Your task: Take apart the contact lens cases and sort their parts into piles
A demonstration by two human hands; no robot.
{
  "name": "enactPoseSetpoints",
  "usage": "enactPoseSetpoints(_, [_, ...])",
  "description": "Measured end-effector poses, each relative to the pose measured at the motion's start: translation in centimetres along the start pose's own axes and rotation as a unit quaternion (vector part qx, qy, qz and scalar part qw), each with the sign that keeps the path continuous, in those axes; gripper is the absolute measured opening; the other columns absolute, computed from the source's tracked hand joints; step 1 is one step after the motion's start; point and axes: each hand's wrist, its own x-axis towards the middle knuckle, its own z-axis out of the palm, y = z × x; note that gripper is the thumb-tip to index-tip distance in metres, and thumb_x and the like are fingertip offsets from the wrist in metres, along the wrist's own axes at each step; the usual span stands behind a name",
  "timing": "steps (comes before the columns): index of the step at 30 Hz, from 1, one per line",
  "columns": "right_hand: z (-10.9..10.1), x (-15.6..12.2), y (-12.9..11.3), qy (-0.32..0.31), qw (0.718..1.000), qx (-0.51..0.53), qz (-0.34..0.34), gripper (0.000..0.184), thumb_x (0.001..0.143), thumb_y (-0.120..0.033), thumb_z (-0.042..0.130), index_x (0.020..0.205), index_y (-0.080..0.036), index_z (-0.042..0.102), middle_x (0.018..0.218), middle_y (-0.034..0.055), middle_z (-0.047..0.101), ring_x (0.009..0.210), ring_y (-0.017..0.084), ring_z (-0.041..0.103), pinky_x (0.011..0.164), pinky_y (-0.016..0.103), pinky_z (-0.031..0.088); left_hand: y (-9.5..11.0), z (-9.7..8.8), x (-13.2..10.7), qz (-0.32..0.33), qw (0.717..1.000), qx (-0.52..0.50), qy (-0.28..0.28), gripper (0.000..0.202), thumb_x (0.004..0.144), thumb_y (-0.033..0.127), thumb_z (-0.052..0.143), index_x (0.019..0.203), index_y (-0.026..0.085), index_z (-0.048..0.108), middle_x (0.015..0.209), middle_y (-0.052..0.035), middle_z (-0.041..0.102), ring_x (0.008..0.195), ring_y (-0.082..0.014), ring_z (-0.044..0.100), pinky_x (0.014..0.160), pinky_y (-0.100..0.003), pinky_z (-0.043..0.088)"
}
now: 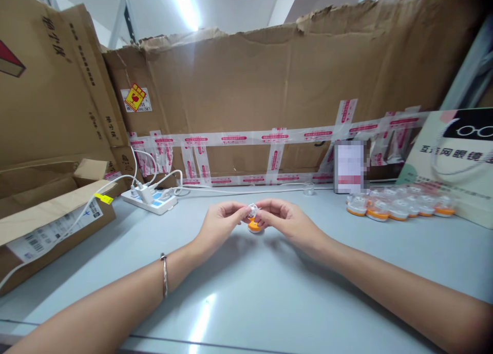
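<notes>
Near the middle of the table, my left hand (225, 219) and my right hand (285, 219) meet, fingertips pinched on a small white figure-like piece (252, 210). Just beneath it is a round orange-and-white base (254, 225), close under my fingers. Whether the white piece is joined to the base I cannot tell, as my fingers cover part of both. Behind my hands stands a small clear cup (308, 189). A cluster of similar orange-and-white pieces with clear tops (396, 202) sits off to the right.
On the left lie a white power strip (157, 202) with plugs and cables, and an open cardboard box (57, 231). A phone-like screen (348, 166) leans against the tall cardboard wall (231, 87) at the back. A paper bag (454, 164) stands at the right.
</notes>
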Motion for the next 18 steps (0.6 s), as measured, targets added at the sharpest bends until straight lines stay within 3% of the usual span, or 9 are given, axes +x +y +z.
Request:
enactPoseSetpoints(6, [0.5, -0.9, -1.0, 0.021, 0.999, 0.031, 0.008, 0.027, 0.067, -0.037, 0.065, 0.081, -0.016, 0.058, 0.070, 0.0009, 0.063, 0.066, 0.012, 0.060, 0.068, 0.029, 0.047, 0.4, 0.0, -0.4, 0.033, 0.999, 0.024, -0.014, 0.024, 0.076, 0.037, 0.058, 0.077, 0.014, 0.066, 0.074, -0.0041, 0.067, 0.070, -0.0139, 0.060, 0.066, -0.024, 0.048])
enactPoseSetpoints(9, [0.7, -1.1, -1.4, 0.044, 0.997, 0.059, 0.006, 0.028, 0.065, -0.039, 0.067, 0.080, -0.016, 0.058, 0.070, 0.0010, 0.064, 0.067, 0.013, 0.061, 0.070, 0.030, 0.048, 0.7, 0.1, -0.8, 0.117, 0.986, 0.114, 0.022, 0.019, 0.078, 0.033, 0.056, 0.085, 0.017, 0.065, 0.080, -0.0039, 0.066, 0.073, -0.0137, 0.058, 0.068, -0.026, 0.047])
enactPoseSetpoints(14, [1.2, -1.4, -1.6, 0.081, 0.992, 0.096, -0.008, 0.029, 0.064, -0.039, 0.068, 0.078, -0.017, 0.057, 0.068, 0.0000, 0.063, 0.065, 0.012, 0.059, 0.070, 0.030, 0.048, 1.1, -0.1, -1.0, 0.324, 0.908, 0.259, 0.060, 0.024, 0.077, 0.022, 0.059, 0.101, 0.020, 0.061, 0.088, -0.0041, 0.061, 0.080, -0.0132, 0.054, 0.071, -0.027, 0.046])
enactPoseSetpoints(18, [1.4, -1.6, -1.5, 0.070, 0.993, 0.095, -0.011, 0.027, 0.066, -0.039, 0.066, 0.077, -0.017, 0.057, 0.071, 0.0004, 0.063, 0.068, 0.012, 0.058, 0.069, 0.029, 0.047, 1.3, -0.2, -0.8, 0.422, 0.837, 0.339, 0.085, 0.017, 0.079, 0.020, 0.058, 0.096, 0.020, 0.062, 0.080, -0.0025, 0.062, 0.074, -0.0119, 0.052, 0.068, -0.027, 0.045])
